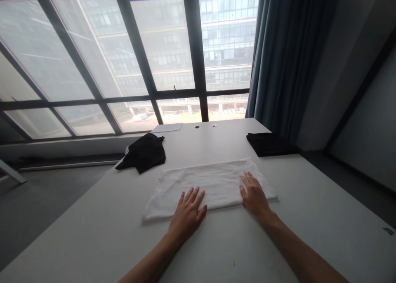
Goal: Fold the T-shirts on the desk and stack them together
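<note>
A white cloth, folded into a long flat rectangle, lies across the middle of the white table. My left hand rests flat on the cloth's near edge, fingers stretched out and slightly apart. My right hand lies flat on the cloth's near right part, fingers spread too. Neither hand holds anything.
A crumpled black garment sits at the table's left edge. A folded black cloth lies at the far right. A sheet of paper lies near the far edge. Large windows and a blue curtain stand behind the table.
</note>
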### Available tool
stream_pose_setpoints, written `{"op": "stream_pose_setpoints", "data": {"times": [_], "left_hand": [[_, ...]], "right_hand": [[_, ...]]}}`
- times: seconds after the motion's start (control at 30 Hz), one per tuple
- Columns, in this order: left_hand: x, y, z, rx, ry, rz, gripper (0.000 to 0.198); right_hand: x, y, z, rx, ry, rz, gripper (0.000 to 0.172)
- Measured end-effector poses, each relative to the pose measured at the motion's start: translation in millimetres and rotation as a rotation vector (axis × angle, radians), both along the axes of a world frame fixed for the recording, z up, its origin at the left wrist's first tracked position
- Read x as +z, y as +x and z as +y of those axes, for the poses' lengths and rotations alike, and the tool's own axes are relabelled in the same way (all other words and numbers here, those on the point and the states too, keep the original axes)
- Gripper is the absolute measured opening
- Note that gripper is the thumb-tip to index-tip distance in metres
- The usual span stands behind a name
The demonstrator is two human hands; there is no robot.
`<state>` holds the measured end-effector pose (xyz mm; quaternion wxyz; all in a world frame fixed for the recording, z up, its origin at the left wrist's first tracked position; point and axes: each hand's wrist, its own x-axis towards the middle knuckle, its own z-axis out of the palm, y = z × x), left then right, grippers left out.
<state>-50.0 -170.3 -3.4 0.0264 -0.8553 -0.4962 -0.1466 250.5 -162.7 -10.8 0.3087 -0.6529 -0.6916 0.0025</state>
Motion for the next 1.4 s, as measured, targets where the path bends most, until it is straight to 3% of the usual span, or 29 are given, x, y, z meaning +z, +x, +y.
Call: {"op": "stream_pose_setpoints", "data": {"times": [0.43,0.67,0.8,0.97,1.03,1.13,1.27,1.4], "left_hand": [[-1.3,1,2,0.014,-0.026,0.008,0.054],[1.4,2,7,0.042,-0.068,-0.030,0.051],[17.3,19,37,0.064,-0.093,-0.041,0.051],[39.7,63,98,-0.012,-0.104,-0.018,0.051],[37.0,77,117,-0.004,-0.117,-0.012,0.052],[20.6,86,131,0.017,-0.140,0.001,0.054],[1.1,85,132,0.020,-0.131,0.019,0.060],[0.5,84,132,0.024,-0.125,0.043,0.060]], "right_hand": [[2.0,5,2,-0.035,0.011,0.022,0.048],[6.0,-6,9,0.024,0.005,0.013,0.047],[19.6,-17,41,0.065,-0.028,-0.027,0.051],[33.2,-37,87,0.120,-0.165,-0.126,0.054],[30.3,-44,97,0.141,-0.210,-0.161,0.055],[19.3,-48,104,0.167,-0.257,-0.208,0.057],[7.8,-43,107,0.191,-0.266,-0.215,0.060],[6.0,-13,113,0.175,-0.291,-0.215,0.061]]}}
